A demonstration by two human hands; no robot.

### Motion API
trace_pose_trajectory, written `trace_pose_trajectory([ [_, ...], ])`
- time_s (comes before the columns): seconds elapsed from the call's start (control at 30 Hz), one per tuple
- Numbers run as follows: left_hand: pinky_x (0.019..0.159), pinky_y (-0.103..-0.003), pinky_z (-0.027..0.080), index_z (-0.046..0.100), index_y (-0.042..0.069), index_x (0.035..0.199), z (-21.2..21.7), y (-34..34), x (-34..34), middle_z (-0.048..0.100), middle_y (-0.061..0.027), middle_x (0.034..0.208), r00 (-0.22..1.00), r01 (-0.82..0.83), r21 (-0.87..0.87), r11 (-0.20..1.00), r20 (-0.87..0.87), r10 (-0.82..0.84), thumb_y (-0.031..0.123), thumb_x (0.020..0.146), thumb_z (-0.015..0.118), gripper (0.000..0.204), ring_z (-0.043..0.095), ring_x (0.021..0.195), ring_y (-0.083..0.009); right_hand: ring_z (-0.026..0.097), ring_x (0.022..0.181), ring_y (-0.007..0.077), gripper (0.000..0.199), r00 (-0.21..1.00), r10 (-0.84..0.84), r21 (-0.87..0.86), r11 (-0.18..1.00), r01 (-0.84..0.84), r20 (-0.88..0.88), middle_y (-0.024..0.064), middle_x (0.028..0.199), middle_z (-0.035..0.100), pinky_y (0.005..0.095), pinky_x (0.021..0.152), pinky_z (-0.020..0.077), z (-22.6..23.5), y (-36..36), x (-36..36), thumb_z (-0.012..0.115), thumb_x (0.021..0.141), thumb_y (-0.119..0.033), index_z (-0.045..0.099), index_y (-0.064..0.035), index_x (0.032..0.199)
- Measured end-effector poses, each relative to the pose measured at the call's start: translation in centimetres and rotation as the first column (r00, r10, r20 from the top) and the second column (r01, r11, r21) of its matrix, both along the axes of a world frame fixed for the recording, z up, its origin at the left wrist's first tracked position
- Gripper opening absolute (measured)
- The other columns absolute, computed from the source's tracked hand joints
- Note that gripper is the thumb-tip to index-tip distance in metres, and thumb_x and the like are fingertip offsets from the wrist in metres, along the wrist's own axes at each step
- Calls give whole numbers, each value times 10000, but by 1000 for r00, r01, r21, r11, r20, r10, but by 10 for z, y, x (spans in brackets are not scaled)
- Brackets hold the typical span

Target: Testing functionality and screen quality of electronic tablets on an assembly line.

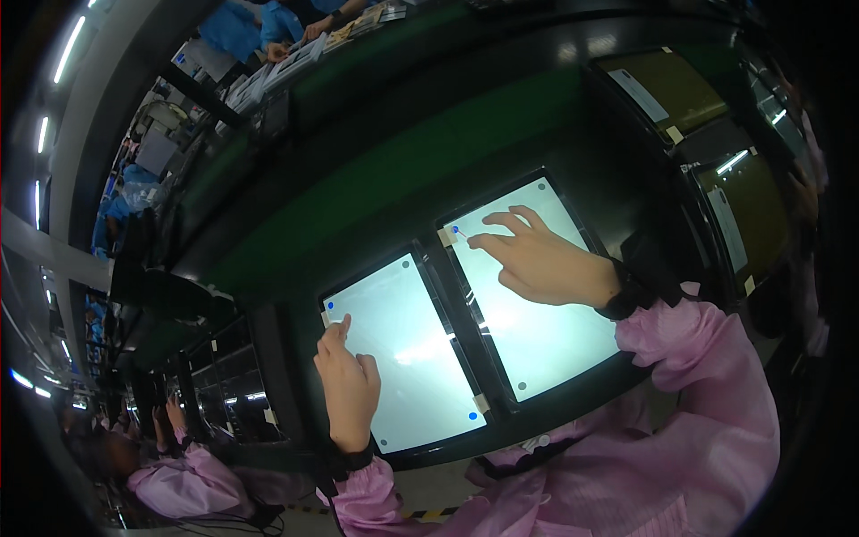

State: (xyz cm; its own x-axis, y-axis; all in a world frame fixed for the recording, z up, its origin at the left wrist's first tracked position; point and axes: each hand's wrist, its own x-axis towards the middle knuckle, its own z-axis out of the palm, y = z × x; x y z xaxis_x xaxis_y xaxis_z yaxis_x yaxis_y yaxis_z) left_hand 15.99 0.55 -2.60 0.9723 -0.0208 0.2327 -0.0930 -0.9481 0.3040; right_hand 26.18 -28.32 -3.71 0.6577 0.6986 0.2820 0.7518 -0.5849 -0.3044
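Observation:
Two lit flat screens lie side by side in front of me, each pale white with small round dots near its corners. On the left screen [407, 349], two dots are blue and the others grey. My left hand [347, 385] is at its left edge, index finger stretched out near the upper-left blue dot, thumb apart, holding nothing. Over the right screen [546, 349] hangs my right hand [548, 261], its fingers spread and its index fingertip close to a blue dot with a short thin line. Whether either fingertip touches the glass, I cannot tell.
Two dark panels stand at the right, an upper panel [693, 89] and a lower panel [761, 215], with pale labels and tape tabs. More dark panels [233, 385] lie at the left, near a co-worker's pink sleeve [192, 483]. People in blue work beyond a dark rail.

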Motion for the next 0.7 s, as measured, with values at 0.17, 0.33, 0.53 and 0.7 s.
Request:
trace_pose_trajectory([
  [0.17, 938, -425, 324, 311, -80, 1235, 11, -27, -29, 477, -238, 1279, 991, 25, -19, 1000, -128, -27, -66, 728, 452, 527, 452, 1048, -364, 392, 1234, 349, 401, 996, -17, 1, 1000, 17, -85, 179, 1145, 555, 511, 1058, 242, 10, -21, -28, 517, 797, -66, 479, 54, 1178],
  [0.33, 947, -416, 327, 342, -78, 1213, 8, -46, -58, 458, -238, 1272, 985, 54, -27, 998, -160, -58, -69, 721, 458, 505, 442, 1040, -365, 402, 1227, 340, 422, 989, -61, -7, 998, 61, -136, 159, 1177, 544, 507, 1065, 246, 15, -38, -58, 519, 789, -54, 470, 50, 1195],
  [0.53, 934, -433, 326, 394, -59, 1268, 5, -13, -27, 488, -212, 1161, 998, 42, -32, 999, 48, -41, -51, 722, 479, 553, 451, 1059, -351, 415, 1212, 340, 427, 989, -66, 9, 998, 68, -134, 151, 1201, 533, 514, 1066, 245, 15, -43, -65, 523, 787, -55, 465, 49, 1197],
  [0.7, 977, -427, 299, 348, -58, 1255, -4, 18, 14, 466, -197, 1234, 995, -38, -86, 996, 84, 46, -51, 732, 465, 536, 430, 1159, -339, 414, 1207, 348, 420, 989, -85, 7, 996, 86, -118, 162, 1163, 543, 512, 1069, 241, 12, -45, -66, 528, 783, -57, 466, 48, 1185],
])
